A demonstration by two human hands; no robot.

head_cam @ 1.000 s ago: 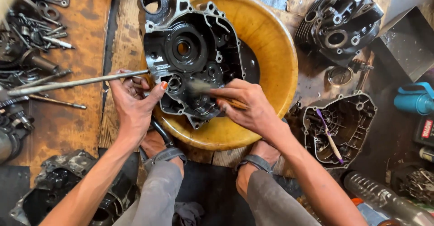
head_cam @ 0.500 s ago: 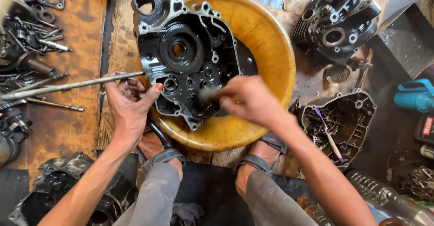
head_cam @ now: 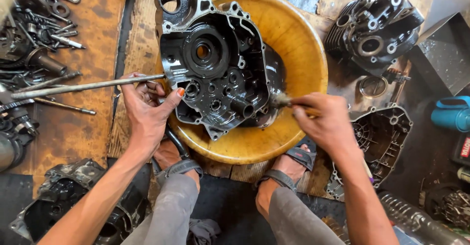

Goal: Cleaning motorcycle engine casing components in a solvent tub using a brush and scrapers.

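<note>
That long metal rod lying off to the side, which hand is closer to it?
The left hand. The long metal rod runs right along its fingers, seemingly touching them. The right hand is on the far side of the engine case, holding a small brush.

At the right edge of the floor, just below a teal-blue plastic container lying on its side, a small dark package bears a red-and-white label, only partly in view and cut off by the frame. Near the bottom right corner lies a clear ribbed plastic bottle, on its side and slanting toward the corner; whether it carries a label cannot be told. No signs or screens show anywhere.
</note>
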